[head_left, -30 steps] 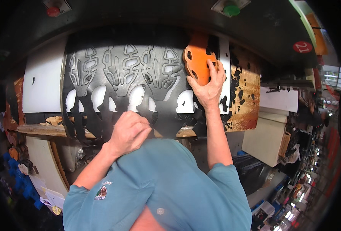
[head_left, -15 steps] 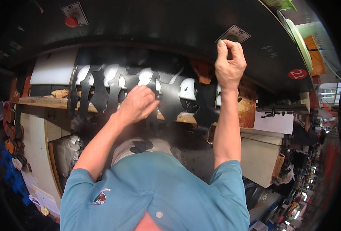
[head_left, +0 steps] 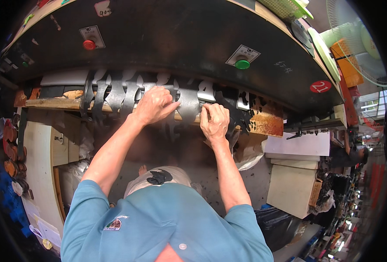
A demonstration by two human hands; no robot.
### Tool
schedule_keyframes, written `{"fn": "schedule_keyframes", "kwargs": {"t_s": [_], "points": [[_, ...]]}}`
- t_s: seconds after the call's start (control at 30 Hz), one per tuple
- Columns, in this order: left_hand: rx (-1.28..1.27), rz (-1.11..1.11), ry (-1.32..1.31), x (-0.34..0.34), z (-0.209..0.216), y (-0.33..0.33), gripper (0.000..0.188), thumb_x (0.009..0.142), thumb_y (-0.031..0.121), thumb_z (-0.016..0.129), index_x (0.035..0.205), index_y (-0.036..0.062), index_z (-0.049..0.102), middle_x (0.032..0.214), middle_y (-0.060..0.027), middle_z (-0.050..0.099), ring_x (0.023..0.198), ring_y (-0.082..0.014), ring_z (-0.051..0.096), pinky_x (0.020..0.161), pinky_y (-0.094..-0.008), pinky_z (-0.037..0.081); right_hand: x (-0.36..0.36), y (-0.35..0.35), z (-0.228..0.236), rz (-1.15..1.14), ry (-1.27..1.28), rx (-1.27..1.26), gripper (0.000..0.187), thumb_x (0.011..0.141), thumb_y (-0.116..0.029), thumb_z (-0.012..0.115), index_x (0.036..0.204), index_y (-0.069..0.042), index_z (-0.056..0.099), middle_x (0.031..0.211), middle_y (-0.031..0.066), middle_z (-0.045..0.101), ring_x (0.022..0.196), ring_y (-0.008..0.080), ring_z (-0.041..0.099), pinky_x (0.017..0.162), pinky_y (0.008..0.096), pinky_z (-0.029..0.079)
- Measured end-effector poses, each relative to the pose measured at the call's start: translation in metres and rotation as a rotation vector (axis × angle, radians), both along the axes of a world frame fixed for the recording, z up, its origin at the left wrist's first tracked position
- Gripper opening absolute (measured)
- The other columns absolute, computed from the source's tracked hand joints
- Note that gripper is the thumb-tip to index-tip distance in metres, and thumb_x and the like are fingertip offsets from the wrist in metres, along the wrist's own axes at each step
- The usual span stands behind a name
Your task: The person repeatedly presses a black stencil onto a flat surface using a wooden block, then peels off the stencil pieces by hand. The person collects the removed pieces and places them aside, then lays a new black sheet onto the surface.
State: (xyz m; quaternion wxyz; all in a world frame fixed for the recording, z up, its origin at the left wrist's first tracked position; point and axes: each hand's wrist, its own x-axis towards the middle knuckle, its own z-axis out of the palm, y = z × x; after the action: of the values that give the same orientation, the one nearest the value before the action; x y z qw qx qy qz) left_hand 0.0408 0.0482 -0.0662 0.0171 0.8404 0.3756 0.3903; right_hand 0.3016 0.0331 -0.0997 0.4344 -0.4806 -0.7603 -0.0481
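Observation:
A black sheet of leather-like material [head_left: 189, 101] with rows of curved cut-outs lies across the press bed, its ragged strips hanging over the front edge. White board [head_left: 206, 91] shows through the holes. My left hand [head_left: 154, 105] is closed on the sheet near its middle, fingers curled and thumb pointing right. To its right, my right hand [head_left: 215, 122] is closed in a pinch at the sheet's front edge; whatever lies between those fingertips is hidden. Above both hands spans the black machine front [head_left: 167, 39], carrying a red button [head_left: 89, 45] and a green button [head_left: 242, 64].
A wooden edge [head_left: 53, 103] runs along the bed, with a rusty brown block [head_left: 266, 123] at its right end. Pale cabinets [head_left: 38, 153] stand at left; a white-topped box [head_left: 296, 144] stands at right. A green fan [head_left: 359, 39] is at the upper right. Dark scraps lie on my lap.
My right hand has come down from the green button to the sheet's front edge. The left hand stays at the sheet. The view has shifted, showing more of the machine front.

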Motion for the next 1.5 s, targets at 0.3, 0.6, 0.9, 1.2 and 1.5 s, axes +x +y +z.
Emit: {"fn": "schedule_keyframes", "kwargs": {"t_s": [0.3, 0.6, 0.9, 1.2, 1.5], "points": [[0.055, 0.155, -0.044, 0.006, -0.016, -0.010, 0.037, 0.090, 0.015, 0.080, 0.066, 0.0062, 0.052, 0.069, -0.0111, 0.056, 0.071, -0.0327, 0.061, 0.068, -0.0446, 0.048, -0.004, 0.001, -0.002, -0.028, 0.003, -0.069, 0.005, 0.090, -0.010, 0.072, 0.094, -0.008, 0.076, 0.087, 0.0075, 0.072, 0.085, 0.0285, 0.069, 0.080, 0.0419, 0.047], [-0.111, 0.192, -0.010, 0.000, -0.012, -0.017, 0.030, 0.088, 0.016, 0.075, 0.062, 0.0051, 0.064, 0.070, -0.0140, 0.065, 0.075, -0.0343, 0.068, 0.073, -0.0463, 0.055, -0.001, -0.004, -0.006, 0.017, 0.056, -0.069, 0.003, 0.092, -0.006, 0.075, 0.095, -0.006, 0.074, 0.079, 0.0054, 0.066, 0.075, 0.0247, 0.066, 0.077, 0.0369, 0.046], [-0.146, 0.063, -0.061, -0.017, -0.016, -0.014, 0.029, 0.083, 0.015, 0.082, 0.067, 0.0098, 0.059, 0.072, -0.0083, 0.056, 0.071, -0.0299, 0.060, 0.068, -0.0432, 0.048, -0.015, -0.016, 0.046, 0.023, -0.062, -0.535, 0.005, 0.092, -0.008, 0.075, 0.097, -0.005, 0.076, 0.082, 0.0076, 0.068, 0.077, 0.0277, 0.067, 0.081, 0.0396, 0.052], [-0.374, -0.174, 0.046, -0.047, -0.020, -0.002, 0.031, 0.089, 0.024, 0.074, 0.064, 0.0066, 0.066, 0.067, -0.0108, 0.062, 0.067, -0.0311, 0.064, 0.065, -0.0457, 0.053, -0.004, 0.127, 0.059, -0.240, 0.042, -0.756, 0.110, 0.080, -0.043, 0.092, 0.165, 0.000, 0.036, 0.167, 0.0312, 0.035, 0.155, 0.0449, 0.035, 0.130, 0.0493, 0.028], [-0.394, -0.376, -0.321, -0.043, 0.011, 0.075, 0.026, 0.093, 0.017, 0.077, 0.074, 0.0040, 0.064, 0.073, -0.0134, 0.060, 0.063, -0.0353, 0.064, 0.056, -0.0458, 0.052, -0.011, 0.145, 0.021, -0.300, -0.249, -0.654, 0.115, 0.070, -0.050, 0.094, 0.162, -0.003, 0.043, 0.167, 0.0321, 0.032, 0.149, 0.0506, 0.038, 0.124, 0.0569, 0.035]]}}
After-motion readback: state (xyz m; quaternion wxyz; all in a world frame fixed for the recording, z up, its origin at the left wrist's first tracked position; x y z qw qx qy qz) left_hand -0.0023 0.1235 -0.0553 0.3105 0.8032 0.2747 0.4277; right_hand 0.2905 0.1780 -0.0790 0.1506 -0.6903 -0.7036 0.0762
